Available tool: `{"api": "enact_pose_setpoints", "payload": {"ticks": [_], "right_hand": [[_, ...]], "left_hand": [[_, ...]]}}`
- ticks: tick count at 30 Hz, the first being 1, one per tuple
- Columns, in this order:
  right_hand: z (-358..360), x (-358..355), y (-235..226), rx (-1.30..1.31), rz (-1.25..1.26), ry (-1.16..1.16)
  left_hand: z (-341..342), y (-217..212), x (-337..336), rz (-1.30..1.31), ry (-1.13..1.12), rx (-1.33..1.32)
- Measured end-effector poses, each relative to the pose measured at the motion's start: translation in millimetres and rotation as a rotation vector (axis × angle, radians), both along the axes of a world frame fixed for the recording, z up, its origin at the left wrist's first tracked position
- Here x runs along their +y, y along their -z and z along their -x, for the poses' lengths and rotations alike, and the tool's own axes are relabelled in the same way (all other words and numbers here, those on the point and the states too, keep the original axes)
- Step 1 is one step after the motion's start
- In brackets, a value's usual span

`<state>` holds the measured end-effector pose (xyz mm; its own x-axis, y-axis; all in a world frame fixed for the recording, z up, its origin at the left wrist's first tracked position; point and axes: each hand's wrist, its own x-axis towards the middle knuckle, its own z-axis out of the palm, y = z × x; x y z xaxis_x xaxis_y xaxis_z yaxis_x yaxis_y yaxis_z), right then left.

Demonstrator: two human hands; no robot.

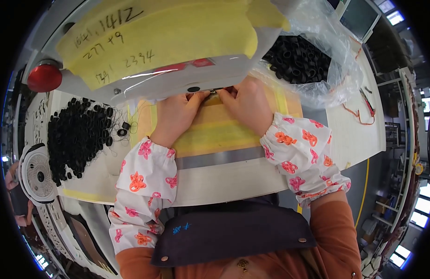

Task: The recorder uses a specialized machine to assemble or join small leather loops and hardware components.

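Both my hands meet beneath the front edge of a white machine head, over a work surface covered with yellow tape. My left hand has thumb and fingers pinched together at a small dark piece. From the other side my right hand pinches at the same spot, its thumb and forefinger close to the left fingertips. The small dark piece between them is mostly hidden by the fingers and the machine, so its kind cannot be made out. Floral sleeve covers reach over both forearms.
A heap of black ring-like pieces with loose threads lies at left, beside a white fan. More black loops fill a clear plastic bag at right. Red-handled snips lie farther right. A red button juts from the machine.
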<state>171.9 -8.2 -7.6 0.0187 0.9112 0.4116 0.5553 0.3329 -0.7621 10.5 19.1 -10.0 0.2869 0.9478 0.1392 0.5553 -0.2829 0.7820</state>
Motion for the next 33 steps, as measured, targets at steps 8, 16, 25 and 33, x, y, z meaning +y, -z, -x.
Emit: {"api": "enact_pose_setpoints", "payload": {"ticks": [8, 16, 25, 33], "right_hand": [[-2.2, -1.9, -0.4, -0.081, -0.038, -0.008], [-2.1, -3.1, -0.6, -0.112, -0.023, -0.009], [0.4, 0.9, -4.1, -0.095, -0.007, -0.024], [0.1, 2.6, 4.4, -0.032, 0.051, -0.007]], "left_hand": [[5.0, 8.9, 6.7, -0.131, 0.107, 0.087], [4.3, 5.5, 4.6, -0.115, 0.107, 0.084], [7.4, 3.4, 6.4, -0.152, 0.095, 0.086], [2.9, -2.2, 2.8, 0.015, 0.028, 0.140]]}}
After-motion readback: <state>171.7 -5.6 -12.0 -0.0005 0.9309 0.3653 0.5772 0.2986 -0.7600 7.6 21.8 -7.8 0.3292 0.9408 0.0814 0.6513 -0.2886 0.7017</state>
